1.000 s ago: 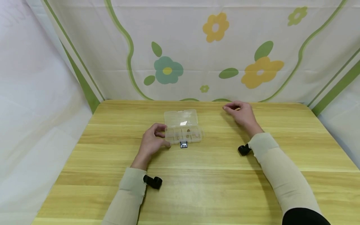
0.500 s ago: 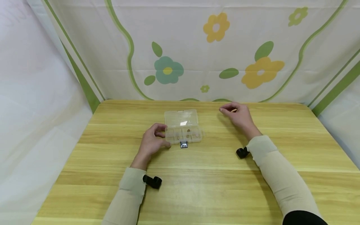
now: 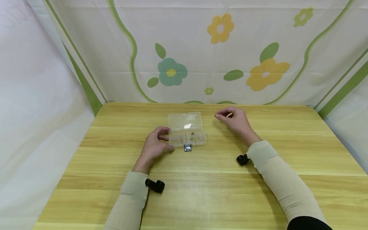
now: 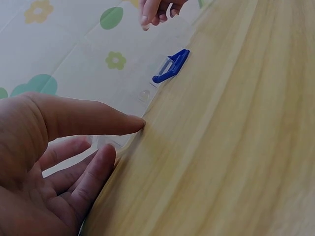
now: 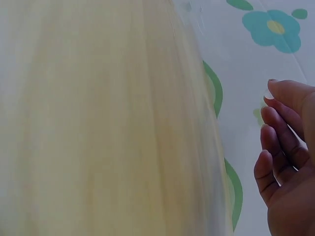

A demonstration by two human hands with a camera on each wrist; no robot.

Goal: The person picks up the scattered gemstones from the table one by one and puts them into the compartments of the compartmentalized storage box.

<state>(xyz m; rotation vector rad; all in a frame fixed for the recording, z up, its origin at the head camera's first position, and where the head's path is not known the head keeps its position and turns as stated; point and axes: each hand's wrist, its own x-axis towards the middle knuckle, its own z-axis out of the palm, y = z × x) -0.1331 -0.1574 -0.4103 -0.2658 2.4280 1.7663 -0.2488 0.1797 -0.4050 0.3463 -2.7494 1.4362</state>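
Observation:
A clear plastic compartment box [image 3: 172, 142] sits on the table with its lid [image 3: 179, 121] tipped back. Several small brownish round pieces [image 3: 192, 134] lie in its compartments. The blue latch [image 4: 173, 66] hangs at the front edge. My left hand [image 3: 155, 142] holds the left end of the box, thumb at the front corner and fingers toward the back. To the right of the box and above the table, my right hand [image 3: 236, 122] pinches a small whitish piece [image 5: 268, 94] between thumb and index finger; most of it is hidden by the fingertips.
The wood-grain table [image 3: 201, 195] runs back to a white curtain [image 3: 198, 48] printed with flowers. Another white curtain [image 3: 37, 111] hangs at the left. A black wrist camera [image 3: 155, 185] projects from the left cuff, and another camera [image 3: 242, 159] from the right.
My right hand has moved left and slightly toward me, closer to the box, with its fingertips still together. My left hand and the box have stayed in place.

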